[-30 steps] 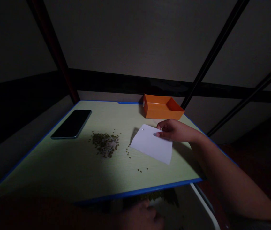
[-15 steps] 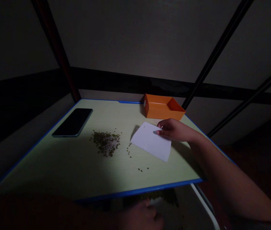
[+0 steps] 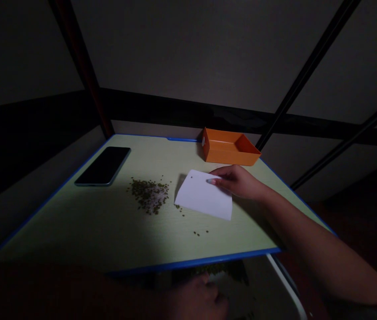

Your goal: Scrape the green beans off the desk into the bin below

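Observation:
My right hand is closed on a white dough scraper, a flat trapezoid with a small hole in one corner. The scraper tilts over the table, its lower left corner beside a few stray green beans. Left of it lies a pile of small green beans mixed with fine white grains. Below the table's front edge, in deep shadow, my left hand has its fingers curled; what they hold, if anything, I cannot make out. Near those fingers more green beans show beside a pale patch.
The pale green table has a blue rim. A dark-screened phone lies at its left side. An orange open box stands at the back right. A few loose beans lie near the front. Dark walls surround the table.
My right hand has moved the scraper a little to the left, towards the bean pile, covering some of the stray beans. My left hand stays about where it was.

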